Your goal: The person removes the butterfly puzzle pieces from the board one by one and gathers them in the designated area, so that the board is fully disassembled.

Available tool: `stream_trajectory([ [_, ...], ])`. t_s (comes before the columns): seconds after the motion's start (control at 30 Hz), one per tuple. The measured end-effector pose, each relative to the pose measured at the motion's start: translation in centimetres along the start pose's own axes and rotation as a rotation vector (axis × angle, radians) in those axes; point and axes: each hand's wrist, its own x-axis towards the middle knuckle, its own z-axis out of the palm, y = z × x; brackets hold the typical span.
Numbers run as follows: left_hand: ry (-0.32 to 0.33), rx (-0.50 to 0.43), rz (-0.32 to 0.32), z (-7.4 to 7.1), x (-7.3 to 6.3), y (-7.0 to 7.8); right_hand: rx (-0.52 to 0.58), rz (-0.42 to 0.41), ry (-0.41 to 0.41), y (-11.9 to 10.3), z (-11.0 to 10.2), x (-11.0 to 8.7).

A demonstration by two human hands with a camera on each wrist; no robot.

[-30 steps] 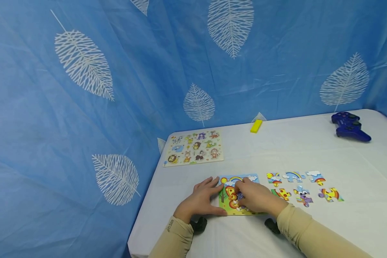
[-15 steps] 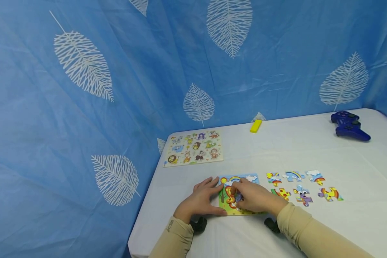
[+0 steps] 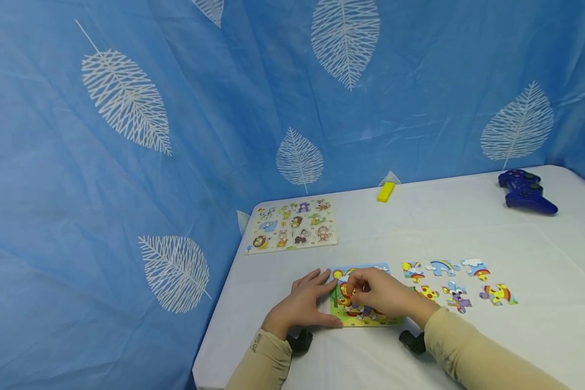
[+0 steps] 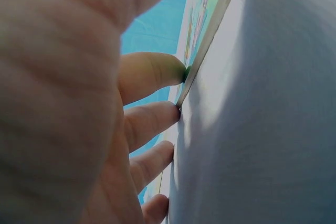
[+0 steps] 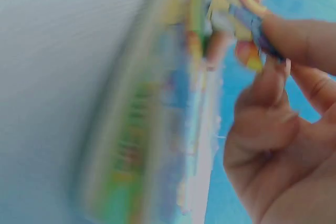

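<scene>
A colourful jigsaw puzzle board [image 3: 341, 322] lies on the white table in front of me. My left hand [image 3: 302, 303] spreads its fingers along the board's left side; in the left wrist view, fingertips [image 4: 176, 69] touch its edge. Over the middle of the board, my right hand [image 3: 382, 292] pinches a puzzle piece [image 5: 244, 22] between thumb and forefinger. That piece shows yellow, blue and red in the right wrist view, raised and tilted off the board. Part of the picture is hidden by the right hand in the head view.
Several loose puzzle pieces [image 3: 455, 295] lie in two rows right of the board. An animal puzzle board [image 3: 292, 248] stands back left. A yellow block [image 3: 385, 192] and a blue game controller [image 3: 525, 192] lie farther back. A blue leaf-patterned curtain [image 3: 224, 108] hangs behind the table.
My right hand has risen slightly and shifted left with the puzzle piece, uncovering more of the board's lower middle. The left hand stays in place.
</scene>
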Motion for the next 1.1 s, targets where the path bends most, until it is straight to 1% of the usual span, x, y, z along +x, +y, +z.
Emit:
stream_trajectory([
  [0.07,-0.002,-0.004,-0.002,0.0,0.0,0.0,0.108,0.002,-0.017,-0.1,-1.0,-0.6],
  [0.17,-0.009,-0.008,-0.009,0.1,0.2,0.1,0.183,0.035,-0.027,-0.4,-3.4,-2.4],
  [0.23,-0.013,-0.013,-0.012,0.1,0.2,0.2,0.177,0.066,-0.025,-0.2,-5.3,-4.1],
  [0.3,-0.014,-0.015,-0.016,0.0,0.3,0.2,0.174,0.117,-0.027,0.2,-7.2,-6.1],
  [0.4,-0.005,-0.017,-0.016,-0.2,0.3,0.2,0.175,0.172,-0.057,1.7,-9.6,-9.4],
  [0.5,-0.003,-0.021,-0.016,-0.2,0.3,0.0,0.169,0.227,-0.102,3.5,-11.1,-12.2],
  [0.6,-0.016,-0.023,-0.025,0.1,0.1,-0.3,0.173,0.252,-0.139,4.9,-11.4,-14.0],
  [0.73,-0.026,-0.03,-0.032,0.1,-0.2,-0.6,0.15,0.261,-0.14,5.9,-10.5,-14.4],
  [0.87,-0.023,-0.047,-0.029,0.2,-0.3,-0.6,-0.013,0.299,-0.077,6.0,-9.8,-14.2],
  [0.97,-0.022,-0.049,-0.032,0.1,-0.2,-0.4,-0.15,0.371,-0.016,6.0,-9.5,-13.9],
  [1.1,-0.024,-0.043,-0.033,-0.2,-0.1,-0.1,-0.273,0.428,0.041,5.9,-9.0,-13.7],
])
